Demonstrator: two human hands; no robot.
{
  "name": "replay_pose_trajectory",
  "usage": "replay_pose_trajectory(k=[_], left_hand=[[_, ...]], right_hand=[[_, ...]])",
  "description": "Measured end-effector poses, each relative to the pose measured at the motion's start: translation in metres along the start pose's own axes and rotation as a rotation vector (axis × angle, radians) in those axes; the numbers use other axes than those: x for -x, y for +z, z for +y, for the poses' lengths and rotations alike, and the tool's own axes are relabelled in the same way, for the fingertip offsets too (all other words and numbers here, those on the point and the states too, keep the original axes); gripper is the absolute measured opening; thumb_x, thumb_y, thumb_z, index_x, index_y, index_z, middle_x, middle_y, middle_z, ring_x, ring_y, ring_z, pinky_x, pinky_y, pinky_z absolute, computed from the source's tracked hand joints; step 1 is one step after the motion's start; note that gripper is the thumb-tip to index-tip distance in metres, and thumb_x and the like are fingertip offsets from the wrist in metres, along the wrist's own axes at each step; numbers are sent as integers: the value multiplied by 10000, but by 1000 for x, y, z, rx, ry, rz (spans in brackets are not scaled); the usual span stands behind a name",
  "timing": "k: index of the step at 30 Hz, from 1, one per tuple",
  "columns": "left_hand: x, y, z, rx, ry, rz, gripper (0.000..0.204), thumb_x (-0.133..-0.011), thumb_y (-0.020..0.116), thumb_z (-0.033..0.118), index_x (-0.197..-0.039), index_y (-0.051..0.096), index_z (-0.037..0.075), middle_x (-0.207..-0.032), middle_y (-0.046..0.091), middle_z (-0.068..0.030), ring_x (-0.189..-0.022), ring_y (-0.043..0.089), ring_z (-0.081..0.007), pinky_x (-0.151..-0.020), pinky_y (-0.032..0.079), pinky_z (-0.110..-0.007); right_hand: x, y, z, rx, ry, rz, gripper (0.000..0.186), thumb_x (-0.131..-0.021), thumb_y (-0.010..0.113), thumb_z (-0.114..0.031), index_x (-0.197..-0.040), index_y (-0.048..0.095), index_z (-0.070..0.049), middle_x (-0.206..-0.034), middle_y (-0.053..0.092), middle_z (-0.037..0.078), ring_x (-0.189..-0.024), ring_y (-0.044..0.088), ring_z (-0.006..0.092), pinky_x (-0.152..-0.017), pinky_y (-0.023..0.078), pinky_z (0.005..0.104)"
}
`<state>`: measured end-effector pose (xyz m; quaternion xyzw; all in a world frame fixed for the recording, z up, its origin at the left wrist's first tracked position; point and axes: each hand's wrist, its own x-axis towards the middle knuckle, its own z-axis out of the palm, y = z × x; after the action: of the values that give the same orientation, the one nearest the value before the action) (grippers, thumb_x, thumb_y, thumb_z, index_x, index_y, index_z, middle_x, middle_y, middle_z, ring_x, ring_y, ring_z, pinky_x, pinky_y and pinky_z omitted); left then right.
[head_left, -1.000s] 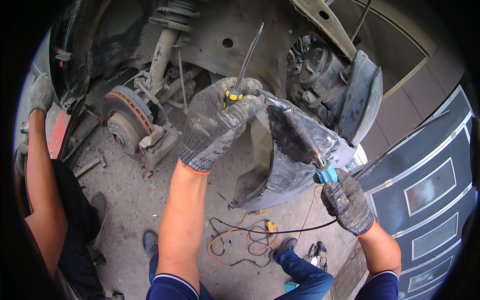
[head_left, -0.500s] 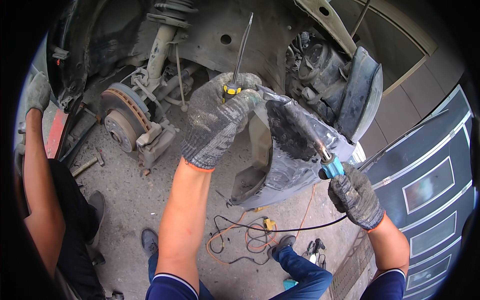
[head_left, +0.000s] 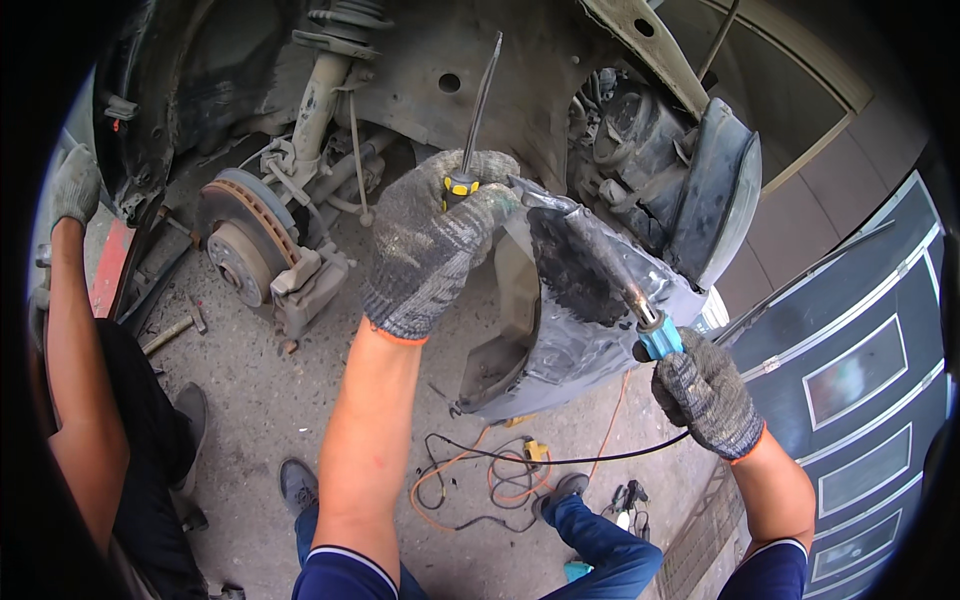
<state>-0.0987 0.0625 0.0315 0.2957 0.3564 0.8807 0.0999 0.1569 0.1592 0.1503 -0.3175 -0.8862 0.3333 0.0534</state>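
— What's the biggest thing in view?
— The car [head_left: 500, 90], raised, wheel off, so the wheel arch is open. Inside it sit the strut [head_left: 320, 80] and, lower left, the brake disc [head_left: 240, 245] with its caliper.

— And the black part in the middle?
— A plastic liner [head_left: 590, 330], curved like a shell, held up in front of the arch, its hollow facing left. I can't see anything lying in it.

— How are the hands?
— Both gloved. The left hand [head_left: 435, 245] is closed round the liner's top edge and also grips a screwdriver [head_left: 478, 110], yellow-and-black handle in the fist, blade pointing up. The right hand [head_left: 705, 395] is closed on the blue handle of a tool [head_left: 610, 275] whose dark shaft lies across the liner's outer face, up toward the left hand.

— Anything else around?
— A second person at the left, gloved hand [head_left: 75, 185] on the car's body edge. On the floor [head_left: 260, 400], orange and black cables [head_left: 480, 475] lie looped near the feet, and a hammer [head_left: 170, 335] lies below the disc.
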Motion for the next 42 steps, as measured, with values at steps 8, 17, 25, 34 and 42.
replay_pose_trajectory(k=[8, 17, 25, 34, 42], left_hand=[[-1, 0, -1, 45, -28, -18, 226, -862, 700, 66, -1087, 706, 42, -815, 698, -7, -556, 515, -34, -487, 376, -180], [0, -1, -1, 52, -33, -8, 234, -856, 713, 76, -1087, 708, 47, -796, 679, 8, -559, 514, -35, -494, 384, -183], [0, -2, 2, 81, -50, -41, 210, -864, 672, 24, -1068, 698, -18, -929, 711, -49, -829, 648, -103, -761, 528, -247], [-1, -3, 3, 77, -70, -44, 223, -850, 678, 25, -1068, 701, -13, -927, 713, -44, -826, 649, -101, -759, 529, -245], [-2, -6, 6, 66, -77, -64, 238, -847, 688, 29, -1081, 695, -17, -942, 717, -51, -834, 650, -97, -758, 530, -240]], right_hand=[[0, 5, 7, -39, -3, 16, 549, -982, 556, -514, -1169, 573, 2, -644, 478, -12, -511, 427, 71, -460, 341, 232], [-6, 5, 14, -121, 12, -7, 526, -989, 559, -485, -1187, 572, 3, -654, 483, -8, -518, 424, 73, -461, 336, 234], [-4, 9, 20, -156, 18, -25, 542, -980, 565, -501, -1204, 574, -8, -661, 484, -6, -530, 428, 76, -470, 340, 232], [-7, 11, 27, -155, -15, -12, 537, -983, 559, -500, -1205, 569, -12, -655, 481, -7, -528, 421, 76, -478, 335, 239], [-10, 2, 28, -42, -81, -7, 546, -981, 569, -493, -1202, 570, 6, -642, 483, -15, -516, 422, 72, -478, 326, 238]])
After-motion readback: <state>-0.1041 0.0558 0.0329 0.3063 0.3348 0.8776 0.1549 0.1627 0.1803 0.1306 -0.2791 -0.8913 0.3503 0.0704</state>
